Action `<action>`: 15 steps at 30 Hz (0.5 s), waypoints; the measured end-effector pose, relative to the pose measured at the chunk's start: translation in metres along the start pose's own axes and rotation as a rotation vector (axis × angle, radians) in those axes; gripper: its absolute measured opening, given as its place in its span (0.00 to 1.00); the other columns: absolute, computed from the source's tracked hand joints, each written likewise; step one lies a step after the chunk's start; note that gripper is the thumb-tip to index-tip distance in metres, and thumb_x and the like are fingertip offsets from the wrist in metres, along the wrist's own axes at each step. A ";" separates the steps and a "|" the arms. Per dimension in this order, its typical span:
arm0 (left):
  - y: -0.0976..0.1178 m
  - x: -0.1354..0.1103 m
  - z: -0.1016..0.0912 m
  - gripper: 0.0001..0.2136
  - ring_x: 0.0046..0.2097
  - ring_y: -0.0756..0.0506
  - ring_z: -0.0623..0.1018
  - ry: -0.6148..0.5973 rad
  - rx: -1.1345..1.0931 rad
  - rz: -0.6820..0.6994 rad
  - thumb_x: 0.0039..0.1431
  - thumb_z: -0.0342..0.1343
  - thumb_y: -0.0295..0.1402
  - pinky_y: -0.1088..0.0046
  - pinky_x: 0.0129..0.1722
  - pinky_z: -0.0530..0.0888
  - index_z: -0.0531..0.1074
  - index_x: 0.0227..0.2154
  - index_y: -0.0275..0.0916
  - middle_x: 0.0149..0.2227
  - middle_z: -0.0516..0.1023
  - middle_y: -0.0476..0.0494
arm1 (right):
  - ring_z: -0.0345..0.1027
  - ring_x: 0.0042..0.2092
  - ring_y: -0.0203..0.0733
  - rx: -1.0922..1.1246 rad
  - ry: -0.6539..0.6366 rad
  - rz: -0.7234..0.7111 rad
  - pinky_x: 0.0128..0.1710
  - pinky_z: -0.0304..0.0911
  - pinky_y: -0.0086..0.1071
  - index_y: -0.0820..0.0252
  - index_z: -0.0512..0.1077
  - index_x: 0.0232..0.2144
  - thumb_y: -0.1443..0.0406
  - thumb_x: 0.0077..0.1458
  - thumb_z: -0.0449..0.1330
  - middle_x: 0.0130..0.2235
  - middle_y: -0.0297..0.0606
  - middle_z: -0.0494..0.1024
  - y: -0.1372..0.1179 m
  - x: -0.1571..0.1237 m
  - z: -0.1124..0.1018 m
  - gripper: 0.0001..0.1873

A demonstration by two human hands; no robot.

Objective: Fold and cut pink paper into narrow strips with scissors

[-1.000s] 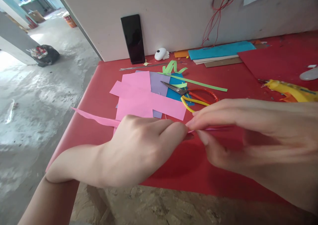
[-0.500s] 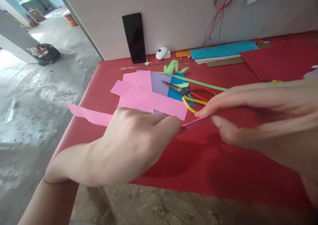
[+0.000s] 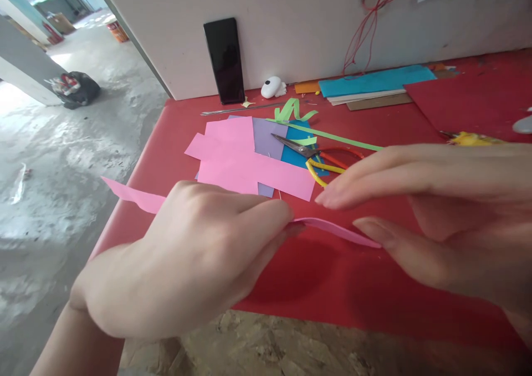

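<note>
A long pink paper strip (image 3: 338,232) runs through my left hand (image 3: 203,254), which is closed around it above the red table. One end sticks out to the left past my wrist; the other reaches right in a slight curve. My right hand (image 3: 415,204) is open, thumb and fingers apart, with the thumb at the strip's right end. Behind my hands lie pink paper pieces (image 3: 228,149), over a purple sheet (image 3: 268,138) and a blue sheet (image 3: 293,153). Scissors (image 3: 305,150) with red and yellow handles rest on the blue sheet, partly hidden by my right fingers.
A black phone (image 3: 224,60) leans on the wall beside a small white object (image 3: 273,87). Green paper strips (image 3: 291,110) curl behind the scissors. Blue folded material (image 3: 378,82) lies at the back right, near a yellow-handled tool (image 3: 474,138). The red table's (image 3: 137,171) left edge drops to a concrete floor.
My right thumb and fingers have spread apart, letting go of their pinch on the strip. My left hand has shifted slightly left and down with the strip.
</note>
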State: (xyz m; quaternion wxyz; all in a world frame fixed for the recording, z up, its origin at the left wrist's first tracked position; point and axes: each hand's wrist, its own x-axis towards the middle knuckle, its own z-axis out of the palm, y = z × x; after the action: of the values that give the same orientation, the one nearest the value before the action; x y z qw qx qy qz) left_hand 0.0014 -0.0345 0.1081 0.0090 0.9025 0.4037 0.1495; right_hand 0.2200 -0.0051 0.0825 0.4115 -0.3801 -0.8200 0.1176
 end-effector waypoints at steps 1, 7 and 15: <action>0.000 0.001 0.001 0.11 0.19 0.54 0.67 -0.008 0.003 0.003 0.64 0.50 0.27 0.76 0.20 0.58 0.73 0.27 0.39 0.19 0.71 0.53 | 0.73 0.29 0.30 0.050 0.015 -0.015 0.28 0.68 0.25 0.47 0.76 0.28 0.65 0.53 0.61 0.31 0.23 0.82 -0.004 -0.001 0.003 0.06; 0.002 0.010 0.007 0.16 0.17 0.54 0.63 0.006 0.023 0.003 0.66 0.47 0.27 0.75 0.20 0.52 0.73 0.23 0.34 0.16 0.66 0.51 | 0.73 0.28 0.29 0.096 0.017 -0.039 0.31 0.70 0.21 0.50 0.75 0.27 0.67 0.54 0.60 0.29 0.23 0.81 0.004 -0.001 0.006 0.06; -0.005 0.022 0.017 0.16 0.17 0.55 0.59 -0.074 0.045 -0.056 0.65 0.47 0.29 0.75 0.20 0.50 0.72 0.22 0.35 0.14 0.60 0.54 | 0.74 0.23 0.33 0.097 -0.046 0.086 0.22 0.70 0.20 0.49 0.75 0.20 0.71 0.43 0.63 0.24 0.23 0.80 0.015 0.016 0.006 0.09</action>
State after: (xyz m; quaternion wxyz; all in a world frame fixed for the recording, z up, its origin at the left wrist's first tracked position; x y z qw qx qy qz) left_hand 0.0162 -0.0128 0.0967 0.0075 0.8957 0.4316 0.1067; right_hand 0.2176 0.0179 0.0808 0.4050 -0.3917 -0.8056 0.1834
